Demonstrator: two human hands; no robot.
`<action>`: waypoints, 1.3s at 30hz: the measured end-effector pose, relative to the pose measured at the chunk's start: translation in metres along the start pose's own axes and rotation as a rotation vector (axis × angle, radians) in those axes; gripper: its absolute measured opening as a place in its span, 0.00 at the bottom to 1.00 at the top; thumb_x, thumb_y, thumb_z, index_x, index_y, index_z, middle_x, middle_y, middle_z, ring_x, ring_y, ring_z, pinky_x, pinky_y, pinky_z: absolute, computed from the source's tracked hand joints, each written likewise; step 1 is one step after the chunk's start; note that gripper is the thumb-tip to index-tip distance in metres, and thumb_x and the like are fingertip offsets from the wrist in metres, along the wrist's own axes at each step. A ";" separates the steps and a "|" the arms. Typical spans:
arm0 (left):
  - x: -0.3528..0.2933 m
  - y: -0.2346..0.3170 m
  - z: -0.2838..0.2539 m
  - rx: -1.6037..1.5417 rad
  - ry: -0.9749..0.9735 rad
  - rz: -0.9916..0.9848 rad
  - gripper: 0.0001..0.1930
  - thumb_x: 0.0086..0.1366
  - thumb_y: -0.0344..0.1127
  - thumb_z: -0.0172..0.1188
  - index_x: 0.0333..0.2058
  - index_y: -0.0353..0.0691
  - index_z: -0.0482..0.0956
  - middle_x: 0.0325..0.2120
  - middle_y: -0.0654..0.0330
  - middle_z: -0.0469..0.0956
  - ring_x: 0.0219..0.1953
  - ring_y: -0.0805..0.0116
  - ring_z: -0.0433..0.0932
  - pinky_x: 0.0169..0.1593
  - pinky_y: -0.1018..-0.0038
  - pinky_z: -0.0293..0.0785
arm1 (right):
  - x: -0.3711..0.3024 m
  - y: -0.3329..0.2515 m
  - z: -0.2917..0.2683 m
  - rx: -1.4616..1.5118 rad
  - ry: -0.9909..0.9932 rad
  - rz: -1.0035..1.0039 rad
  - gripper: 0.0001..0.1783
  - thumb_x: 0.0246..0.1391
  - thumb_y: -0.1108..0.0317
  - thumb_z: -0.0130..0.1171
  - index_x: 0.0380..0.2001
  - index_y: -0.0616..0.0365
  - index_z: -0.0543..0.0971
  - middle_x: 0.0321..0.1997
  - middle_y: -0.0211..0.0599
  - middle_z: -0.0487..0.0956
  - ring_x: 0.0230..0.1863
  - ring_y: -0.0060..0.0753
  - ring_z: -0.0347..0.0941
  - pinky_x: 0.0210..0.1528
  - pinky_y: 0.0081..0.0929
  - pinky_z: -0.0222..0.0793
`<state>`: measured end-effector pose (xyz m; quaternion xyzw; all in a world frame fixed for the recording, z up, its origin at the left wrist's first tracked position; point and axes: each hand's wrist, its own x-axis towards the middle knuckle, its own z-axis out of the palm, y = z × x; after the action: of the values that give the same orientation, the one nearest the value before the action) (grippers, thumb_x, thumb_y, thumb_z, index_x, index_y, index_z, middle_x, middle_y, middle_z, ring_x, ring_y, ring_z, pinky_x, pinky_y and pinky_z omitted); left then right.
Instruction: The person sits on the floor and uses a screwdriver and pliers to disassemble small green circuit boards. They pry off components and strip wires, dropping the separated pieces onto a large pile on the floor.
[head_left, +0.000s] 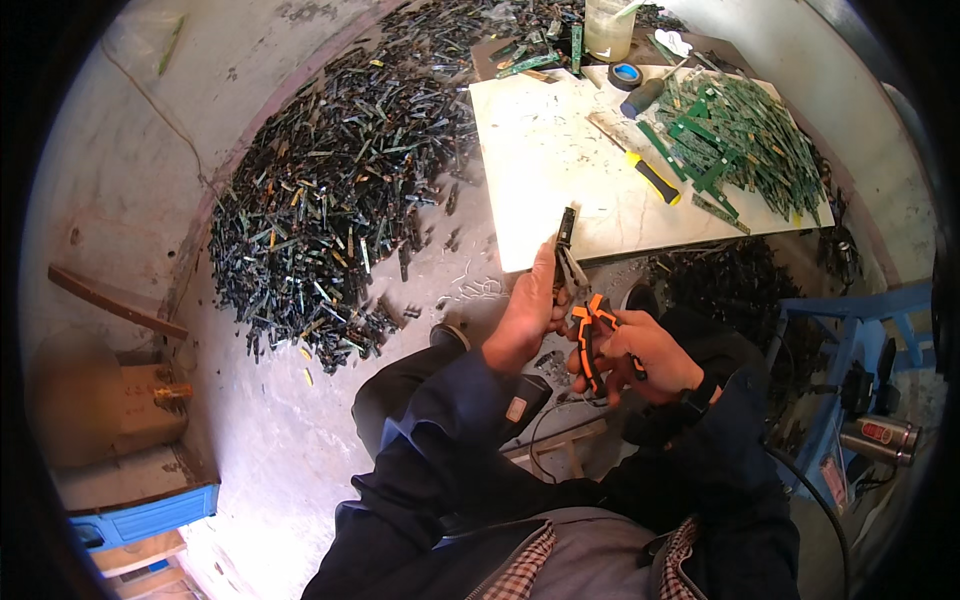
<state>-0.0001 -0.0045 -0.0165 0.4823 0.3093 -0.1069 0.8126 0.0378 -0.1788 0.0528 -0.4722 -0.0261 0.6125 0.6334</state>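
Dark strip (566,228) stands between the thumb and fingers of the left hand (526,312), just past the near edge of the white tabletop (530,165); its long axis runs away from the person, and its far end leans slightly right. Fingers of the right hand (655,352) wrap the handles of orange-and-black pliers (588,352), close against the left hand; whether their jaws grip the strip cannot be told.

On the tabletop lie a yellow-and-black screwdriver (655,178), a roll of tape (625,76) and a heap of green circuit strips (745,145), with a cloudy tub (608,35) behind. A wide pile of dark strips (320,200) covers the grey floor (300,440) leftward, beneath stained pale walls (150,130). At right, near a blue stool (825,400), a steel flask (900,440) bears a red label (877,432), its pale marks too small to read.
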 end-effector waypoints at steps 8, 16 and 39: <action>0.004 -0.005 -0.001 0.102 0.006 0.008 0.34 0.65 0.68 0.36 0.46 0.41 0.72 0.24 0.66 0.72 0.23 0.79 0.73 0.23 0.83 0.64 | 0.005 0.004 0.006 -0.169 0.120 -0.044 0.23 0.47 0.70 0.46 0.49 0.66 0.70 0.33 0.40 0.77 0.32 0.31 0.78 0.18 0.22 0.70; 0.009 -0.012 -0.001 0.100 -0.006 0.078 0.34 0.68 0.64 0.32 0.44 0.37 0.73 0.30 0.59 0.77 0.26 0.72 0.76 0.26 0.78 0.71 | 0.004 -0.003 0.001 -0.128 0.102 -0.032 0.21 0.44 0.69 0.47 0.43 0.67 0.72 0.31 0.40 0.77 0.28 0.30 0.77 0.17 0.18 0.67; 0.003 -0.005 0.004 0.085 0.000 0.116 0.32 0.69 0.61 0.30 0.37 0.38 0.74 0.23 0.63 0.73 0.19 0.77 0.69 0.19 0.80 0.63 | 0.006 0.001 -0.007 0.136 -0.031 -0.060 0.24 0.47 0.70 0.46 0.49 0.68 0.68 0.37 0.48 0.79 0.33 0.37 0.78 0.31 0.26 0.72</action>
<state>0.0016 -0.0103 -0.0207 0.5335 0.2759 -0.0728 0.7962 0.0429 -0.1778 0.0450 -0.4177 -0.0084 0.6009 0.6815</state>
